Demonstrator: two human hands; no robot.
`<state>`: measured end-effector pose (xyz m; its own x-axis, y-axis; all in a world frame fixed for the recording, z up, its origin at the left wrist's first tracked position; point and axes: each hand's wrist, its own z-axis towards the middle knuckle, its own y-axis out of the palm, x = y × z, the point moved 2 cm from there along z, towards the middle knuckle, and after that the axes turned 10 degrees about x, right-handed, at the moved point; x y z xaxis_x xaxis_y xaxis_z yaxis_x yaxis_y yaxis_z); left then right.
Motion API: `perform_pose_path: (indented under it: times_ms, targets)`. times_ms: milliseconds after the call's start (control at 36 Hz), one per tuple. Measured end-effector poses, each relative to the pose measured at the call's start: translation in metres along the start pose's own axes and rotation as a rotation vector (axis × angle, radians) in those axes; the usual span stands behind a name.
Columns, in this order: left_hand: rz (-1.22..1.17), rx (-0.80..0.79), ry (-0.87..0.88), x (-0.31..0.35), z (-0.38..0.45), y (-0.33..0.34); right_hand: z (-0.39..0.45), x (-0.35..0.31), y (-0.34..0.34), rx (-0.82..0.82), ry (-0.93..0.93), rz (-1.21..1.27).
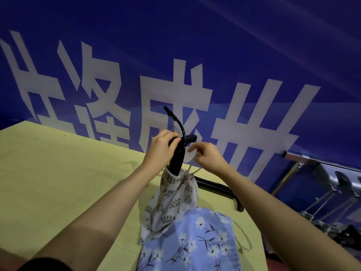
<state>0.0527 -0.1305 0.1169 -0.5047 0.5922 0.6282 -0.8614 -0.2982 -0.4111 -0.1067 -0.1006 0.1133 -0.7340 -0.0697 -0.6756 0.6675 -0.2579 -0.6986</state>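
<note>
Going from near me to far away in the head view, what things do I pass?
blue flower bag → leaf bag → black tool → banner

Setting: indoor display booth or event stand, not a home. Evidence: 1 blue printed banner [244, 42] serving as back wall, bearing 4 large white characters [176, 98]; 1 plain yellow-green table [58, 173] against it; metal stand frames [324, 184] at right

A dim room: a pale yellow-green worktop [58, 173] stands against a deep blue banner wall with large white characters [195, 55]; folded metal frames [332, 192] lie beyond its right edge.
</note>
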Motion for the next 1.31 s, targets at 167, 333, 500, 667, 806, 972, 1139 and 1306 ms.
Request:
perform_pose_path:
  times_ms: [167,333,500,667,806,972,1139,1306]
  targets:
    - [0.026,-0.097,0.051,0.002,0.003,-0.001,0.008,-0.023,-0.022,0.358,-0.163,0.224]
    - [0.155,-0.217,0.108,-0.002,-0.008,-0.001,0.021,-0.052,-0.045,0.451,-0.052,0.568]
    - [0.321,-0.215,0.169,0.013,-0.006,-0.003,0.031,-0.068,-0.049,0.436,-0.198,0.371]
    - [0.577,-0.345,0.051,0.027,0.010,0.006,0.032,-0.091,-0.063,0.522,-0.664,-0.045]
    - [0.660,-0.331,0.104,0.028,0.008,0.008,0.032,-0.097,-0.070,0.623,-0.342,0.463]
    - [0.682,-0.313,0.103,0.026,0.009,0.007,0.035,-0.100,-0.070,0.550,-0.039,0.770]
    - [0.768,-0.405,-0.029,0.022,0.014,0.010,0.036,-0.107,-0.081,0.593,-0.319,0.318]
    - [0.824,-0.444,-0.039,0.021,0.016,0.011,0.029,-0.115,-0.083,0.658,-0.299,0.328]
